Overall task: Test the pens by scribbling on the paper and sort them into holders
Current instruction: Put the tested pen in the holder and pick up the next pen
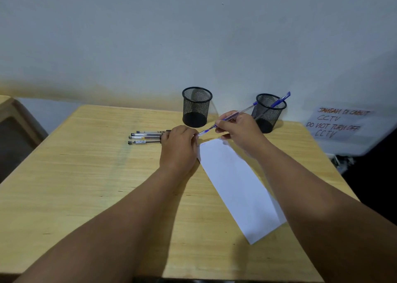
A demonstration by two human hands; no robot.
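1. Far left I see part of a wooden chair (12, 119) beside the table (86, 186), light wood, set against a pale wall (150, 35).
2. Next, a small bunch of loose pens (146, 138) lies flat on the table, approx parallel, caps pointing left; their right ends go under my left hand.
3. Left hand (179, 145) rests palm-down, fingers curled w/ the fingertips at the tip end of the blue pen. Looks like it's pinching the cap or tip there, but I can't tell for sure; knuckles hide the contact.
4. Behind it stands the left mesh holder (196, 106), black, upright, nothing visible inside.
5. The blue pen (227, 118) runs diagonally between both hands, low end at the left hand, high end up-right toward the other cup, above the table.
6. White paper (234, 186) lies on the table slanted, top corner just beneath the pen, w/ a faint mark near that corner. My right forearm covers its right edge.
7. Right hand (240, 130) pinches the pen barrel mid-length, thumb and fingers curled round it.
8. Right mesh holder (268, 112) stands upright near the wall w/ one blue pen in it (281, 98), leaning right.
9. Far right, a handwritten sign (337, 123) reads "DO NOT TURN OFF CCTV".
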